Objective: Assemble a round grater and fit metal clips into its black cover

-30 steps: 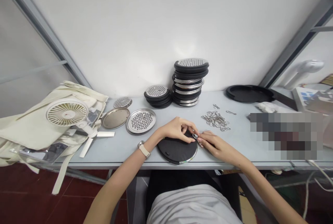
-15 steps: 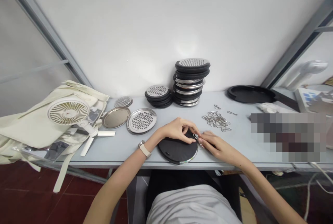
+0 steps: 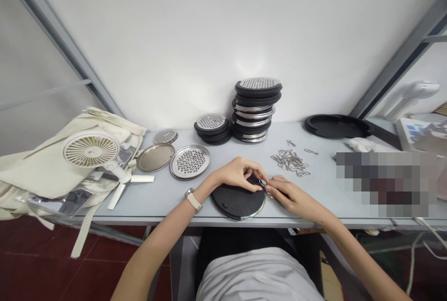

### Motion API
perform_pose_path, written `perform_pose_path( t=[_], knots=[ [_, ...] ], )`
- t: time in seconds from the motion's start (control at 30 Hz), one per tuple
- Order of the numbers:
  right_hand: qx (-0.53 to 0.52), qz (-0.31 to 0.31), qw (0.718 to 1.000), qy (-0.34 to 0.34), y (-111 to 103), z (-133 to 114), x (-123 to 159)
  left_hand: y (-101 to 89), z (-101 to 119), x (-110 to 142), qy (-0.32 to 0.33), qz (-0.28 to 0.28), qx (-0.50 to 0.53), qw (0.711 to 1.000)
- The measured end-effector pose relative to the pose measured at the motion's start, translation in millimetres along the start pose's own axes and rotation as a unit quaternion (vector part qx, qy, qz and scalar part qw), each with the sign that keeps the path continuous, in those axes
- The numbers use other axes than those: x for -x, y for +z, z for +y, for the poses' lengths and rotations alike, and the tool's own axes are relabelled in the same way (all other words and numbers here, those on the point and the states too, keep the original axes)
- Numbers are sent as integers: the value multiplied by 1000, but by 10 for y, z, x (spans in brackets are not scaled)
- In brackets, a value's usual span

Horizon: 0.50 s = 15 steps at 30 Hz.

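Pinching a metal clip narrowly between the left hand and right hand at a black round disc, with loose clips and stacked discs lying beyond that disc.

A white wall fills the view, with a soft pale glow of light at its middle. Grey metal frame bars slant up on both sides of it. Below the pale grey surface, a metal leg stands on a dark red tiled floor, and a white cable hangs at the right
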State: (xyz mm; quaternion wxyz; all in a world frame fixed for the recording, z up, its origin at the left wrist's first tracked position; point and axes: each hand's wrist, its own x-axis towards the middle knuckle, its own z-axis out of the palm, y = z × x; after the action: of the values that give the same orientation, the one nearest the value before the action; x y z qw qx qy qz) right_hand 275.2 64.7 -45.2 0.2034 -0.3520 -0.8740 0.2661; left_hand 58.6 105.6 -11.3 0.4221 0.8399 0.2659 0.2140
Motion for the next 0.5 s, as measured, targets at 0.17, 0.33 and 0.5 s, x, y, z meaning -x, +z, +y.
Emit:
perform_pose_path(
  t=[0.17,0.33,0.5],
  knots=[
    [5,-4,1000,-1,-7,-15,-6,-5,-24,1,17,-2,10,1000],
    [4,-4,1000,-1,-15,-34,-6,-1,-44,-8,12,-3,16,1000],
    [5,-6,1000,-10,-5,-9,-8,4,-52,-11,-8,-6,20,1000]
  ],
)
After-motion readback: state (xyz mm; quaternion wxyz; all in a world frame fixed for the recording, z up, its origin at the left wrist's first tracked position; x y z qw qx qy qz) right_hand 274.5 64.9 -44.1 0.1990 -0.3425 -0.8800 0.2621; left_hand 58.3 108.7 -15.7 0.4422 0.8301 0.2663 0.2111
